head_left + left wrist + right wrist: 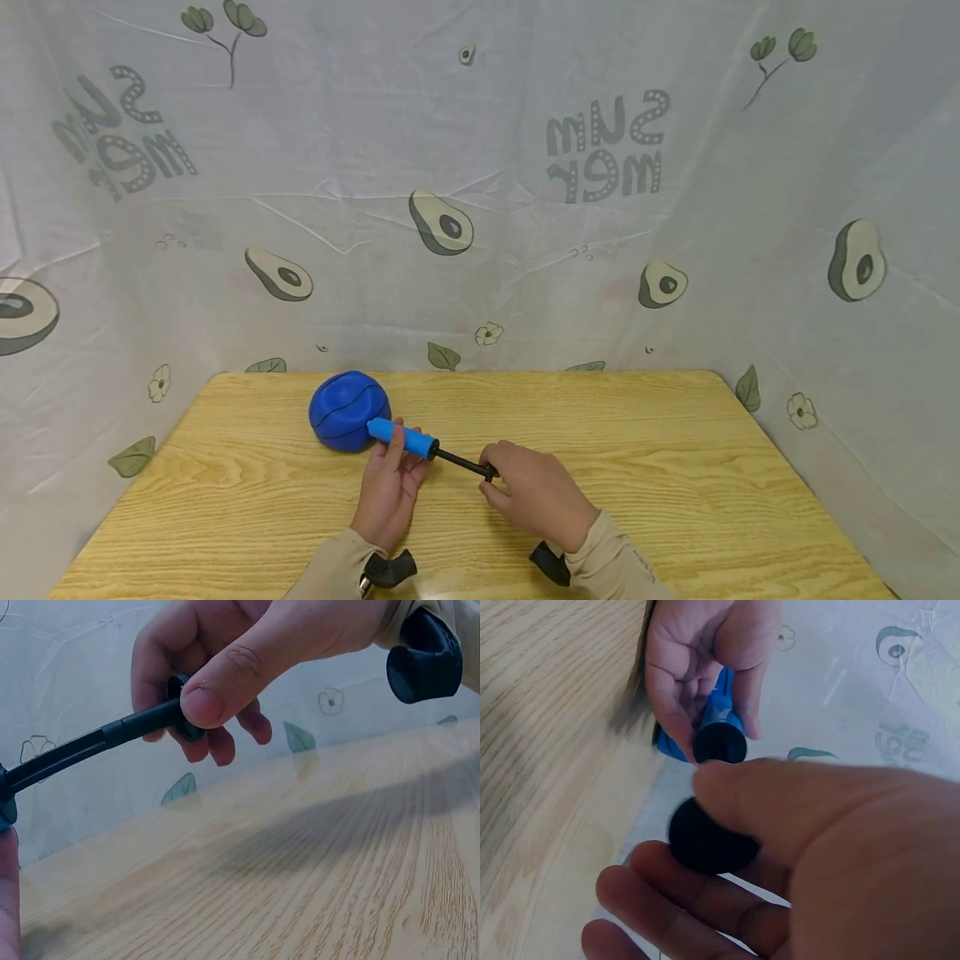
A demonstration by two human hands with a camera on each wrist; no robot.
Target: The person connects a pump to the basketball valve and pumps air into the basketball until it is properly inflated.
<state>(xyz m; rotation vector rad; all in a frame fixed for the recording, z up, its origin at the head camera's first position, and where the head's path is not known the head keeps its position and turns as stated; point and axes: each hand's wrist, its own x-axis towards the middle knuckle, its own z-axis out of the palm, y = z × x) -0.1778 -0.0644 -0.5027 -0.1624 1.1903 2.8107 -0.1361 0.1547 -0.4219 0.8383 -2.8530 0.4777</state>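
Note:
A blue ball (pixel 347 408) with black lines, dented and partly flat, sits at the back left of the wooden table. My left hand (pixel 388 493) grips the blue barrel of a hand pump (pixel 420 444), whose tip overlaps the ball's right side in the head view. The black plunger rod (pixel 461 461) is drawn out to the right. At its end, my right hand (pixel 542 492) pinches the black round handle (pixel 711 838) between thumb and fingers. In the left wrist view, the right thumb (pixel 204 705) lies on the handle end, with the rod slanting down toward the barrel.
The light wooden table (pixel 637 425) has a back edge against a pale curtain (pixel 510 275) printed with avocados, leaves and lettering. The same cloth hangs along both sides. A black wrist strap (pixel 390 571) shows at the left sleeve and another black piece (pixel 550 564) at the right one.

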